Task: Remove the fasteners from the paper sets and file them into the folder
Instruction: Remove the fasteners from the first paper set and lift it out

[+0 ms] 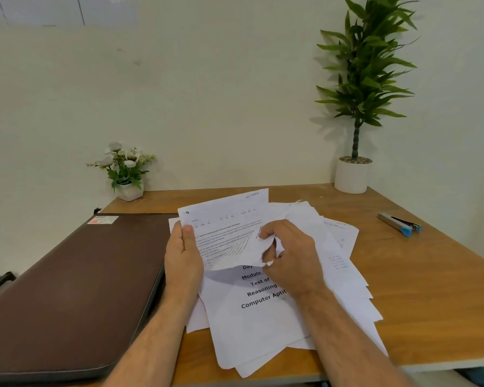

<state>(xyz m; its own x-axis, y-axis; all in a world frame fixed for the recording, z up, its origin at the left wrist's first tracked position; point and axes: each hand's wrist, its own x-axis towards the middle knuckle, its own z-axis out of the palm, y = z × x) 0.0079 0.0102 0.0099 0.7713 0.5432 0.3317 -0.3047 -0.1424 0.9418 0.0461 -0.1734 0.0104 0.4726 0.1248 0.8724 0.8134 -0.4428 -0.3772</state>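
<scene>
Pale, bare wall stands behind a wooden table [419, 280] in the head view. At the far left of the tabletop a small pot of white flowers [125, 170] sits against the wall, and at the far right a tall green plant in a white pot [355, 107] rises well above the table. A blue and grey stapler [400, 223] lies on the right side, well apart from the papers, its long axis running from far left to near right.

On the left a closed brown folder [73, 289] lies flat, its long side running from near to far, with a small red and white label at its far corner; its near edge is cut off by the frame.

Just right of the folder a loose pile of papers [263, 325] is fanned over the table, the top sheet printed with bold lines partly covered by the right forearm.

Above the pile the person holds a paper set [224, 219] tilted up, its top edge pointing far. Left hand [183, 254] grips its left edge, thumb on the front. Right hand [289, 252] has its fingers curled, pinching the folded-over near right corner of the set. Whatever fastener is there is hidden by the fingers, and the small print is too blurred to read
</scene>
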